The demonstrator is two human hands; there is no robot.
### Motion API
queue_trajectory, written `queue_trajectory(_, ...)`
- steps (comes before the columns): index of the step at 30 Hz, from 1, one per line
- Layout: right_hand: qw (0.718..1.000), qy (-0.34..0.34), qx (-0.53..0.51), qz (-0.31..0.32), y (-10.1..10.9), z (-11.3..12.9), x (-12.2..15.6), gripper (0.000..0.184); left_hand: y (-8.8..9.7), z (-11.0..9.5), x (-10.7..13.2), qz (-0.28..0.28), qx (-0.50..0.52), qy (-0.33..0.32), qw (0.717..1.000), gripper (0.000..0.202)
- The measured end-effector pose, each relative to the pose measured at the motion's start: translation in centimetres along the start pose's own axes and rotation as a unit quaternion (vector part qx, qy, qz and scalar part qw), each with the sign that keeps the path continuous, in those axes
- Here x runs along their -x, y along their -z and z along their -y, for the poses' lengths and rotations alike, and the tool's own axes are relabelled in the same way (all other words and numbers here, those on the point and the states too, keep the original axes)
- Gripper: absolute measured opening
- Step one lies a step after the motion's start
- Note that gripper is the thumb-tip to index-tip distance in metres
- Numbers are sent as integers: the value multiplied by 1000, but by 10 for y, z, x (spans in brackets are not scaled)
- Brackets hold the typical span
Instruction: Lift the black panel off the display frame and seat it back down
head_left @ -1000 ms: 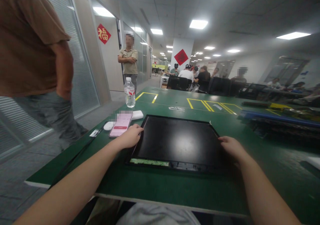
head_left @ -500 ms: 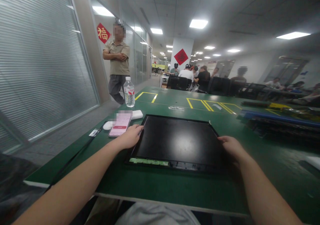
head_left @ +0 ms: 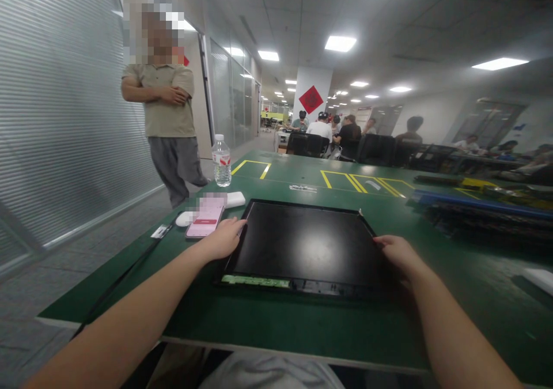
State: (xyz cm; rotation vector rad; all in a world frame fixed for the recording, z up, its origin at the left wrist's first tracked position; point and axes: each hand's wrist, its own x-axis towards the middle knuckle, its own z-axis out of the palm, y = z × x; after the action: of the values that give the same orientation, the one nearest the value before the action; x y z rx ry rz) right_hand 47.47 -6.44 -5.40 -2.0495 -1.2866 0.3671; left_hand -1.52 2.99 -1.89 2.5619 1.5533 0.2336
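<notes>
A flat black display panel (head_left: 298,245) lies in front of me, its dark screen facing up and reflecting a bright spot. Along its near edge runs a green circuit strip (head_left: 256,281). My left hand (head_left: 224,238) grips the panel's left edge, thumb on top. On the opposite side, my right hand (head_left: 400,256) holds the right edge, with its lower fingers hidden from view. Just beyond my left hand rests a phone (head_left: 208,219) with a lit pink screen. A white mouse-like object (head_left: 185,219) sits left of the phone.
The green table (head_left: 276,325) carries a water bottle (head_left: 222,161), a white block-shaped item (head_left: 235,199), yellow tape outlines (head_left: 265,170) and a blurred blue-and-black pile (head_left: 470,207) at right. A person (head_left: 166,101) stands beyond the table's left side with folded arms.
The standing person has come closer and further left. My hands stay on the panel's two sides, and the view has shifted only slightly.
</notes>
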Motion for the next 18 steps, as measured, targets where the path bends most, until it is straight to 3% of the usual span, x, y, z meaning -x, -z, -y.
queue_trajectory(6, 998, -57, 12, 4, -2, 1, -2, 43, 5, -1, 2, -18, 55, -21, 998, 62)
queue_trajectory(13, 997, -57, 53, 6, 0, 7, -1, 48, 12, 0, 4, -9, 145, 7, 989, 61)
queue_trajectory(16, 997, -59, 46, 12, 0, 7, -1, 50, 13, 1, 4, -25, 221, 9, 975, 59)
queue_trajectory(18, 997, -61, 45, 8, 0, 8, -1, 49, 16, -1, 5, -30, 314, 27, 949, 60)
